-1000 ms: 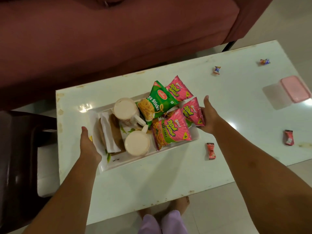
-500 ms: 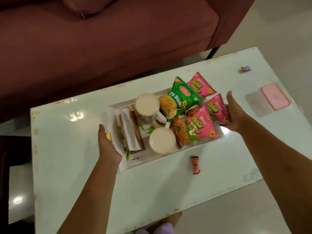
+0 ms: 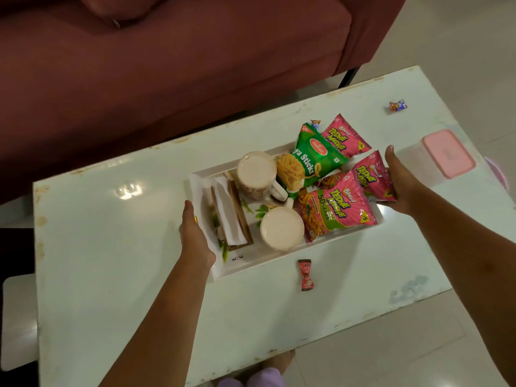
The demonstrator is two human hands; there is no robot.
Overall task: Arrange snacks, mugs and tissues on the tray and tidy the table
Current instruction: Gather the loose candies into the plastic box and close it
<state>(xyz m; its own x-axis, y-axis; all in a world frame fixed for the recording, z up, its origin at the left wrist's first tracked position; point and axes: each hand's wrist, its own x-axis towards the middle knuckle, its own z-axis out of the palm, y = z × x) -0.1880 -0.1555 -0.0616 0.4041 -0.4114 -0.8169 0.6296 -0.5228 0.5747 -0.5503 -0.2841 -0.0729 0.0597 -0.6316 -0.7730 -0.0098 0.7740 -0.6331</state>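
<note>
- Left hand (image 3: 195, 236), arm reaching forward, grips one end of the tray (image 3: 265, 264), thumb on top, fingers hidden beneath.
- Right hand (image 3: 402, 182) grips the opposite end likewise.

The low white table (image 3: 111, 275) has a glossy top, and its edges are chipped and stained brown. Near the middle sits a loaded white tray (image 3: 251, 270); whether it rests flat on the top I cannot tell. Just in front of the tray lies a red sweet (image 3: 305, 275). A small blue-wrapped sweet (image 3: 315, 124) peeks out behind it, and another sweet (image 3: 398, 105) lies well apart toward the far right. A clear box with a pink lid (image 3: 448, 153) stands at the right end.
</note>
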